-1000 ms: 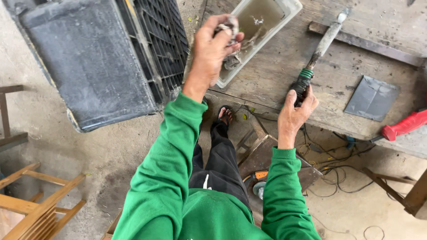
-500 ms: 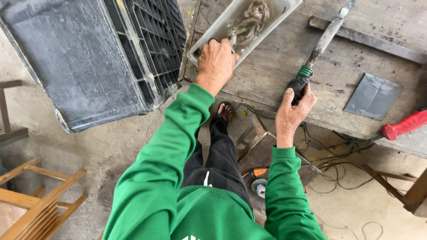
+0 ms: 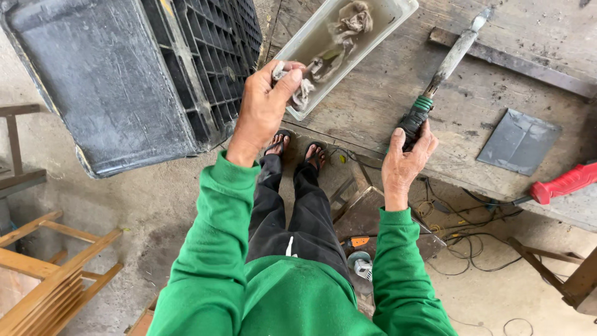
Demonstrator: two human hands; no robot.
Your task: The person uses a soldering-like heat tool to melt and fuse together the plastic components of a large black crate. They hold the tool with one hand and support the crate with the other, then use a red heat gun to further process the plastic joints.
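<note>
Over the scuffed wooden worktop [image 3: 373, 106], the left hand [image 3: 264, 102] pinches a limp, wet grey rag [image 3: 303, 90], likely slippery; the right hand [image 3: 407, 158] clamps the stiff green-collared tool handle [image 3: 415, 118].

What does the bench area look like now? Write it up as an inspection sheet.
Surface: worn wooden bench, dusty.
Job's things: wet rag at tray rim; more rags in murky water; tool lying on bench.
Clutter: grey plate, red handle, metal bar.
Grippers: left hand pinches rag; right hand grips tool's handle.
Cables: tangled wires on floor.
Surroundings: black crate, wooden frame, grinder.
</note>
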